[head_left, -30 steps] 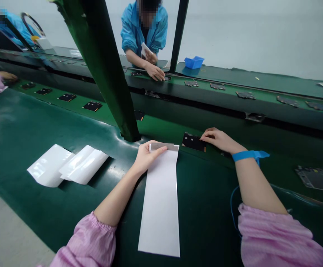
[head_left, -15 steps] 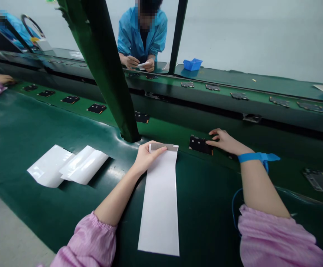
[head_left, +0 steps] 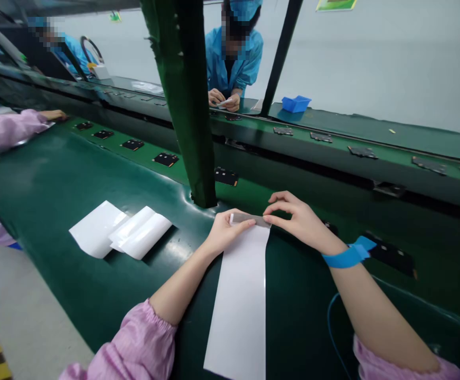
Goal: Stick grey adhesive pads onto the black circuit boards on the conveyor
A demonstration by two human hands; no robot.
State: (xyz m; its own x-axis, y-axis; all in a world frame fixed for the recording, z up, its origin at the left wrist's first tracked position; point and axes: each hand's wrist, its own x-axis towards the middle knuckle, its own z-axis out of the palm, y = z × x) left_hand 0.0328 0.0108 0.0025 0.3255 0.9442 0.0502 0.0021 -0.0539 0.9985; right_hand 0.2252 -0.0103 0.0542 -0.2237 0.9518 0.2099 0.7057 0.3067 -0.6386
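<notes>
A long white backing strip (head_left: 241,295) lies on the green table in front of me, with a small grey sticker (head_left: 249,218) at its far end. My left hand (head_left: 224,232) rests on the strip's top left corner, fingers laid over the sticker's left end. My right hand (head_left: 297,219) pinches the sticker's right end between thumb and fingers. A blue strap (head_left: 348,255) circles my right wrist.
Dark circuit boards (head_left: 225,176) ride the green conveyor beyond my hands. A green post (head_left: 190,100) rises just behind the strip. Two white sheets (head_left: 121,232) lie at left. A person in blue (head_left: 233,68) works opposite; a pink sleeve (head_left: 3,132) reaches in at far left. A blue bin (head_left: 296,103) sits behind.
My right hand has left the dark board on the conveyor and come left to the sticker at the strip's far end. The boards have moved along the belt.
</notes>
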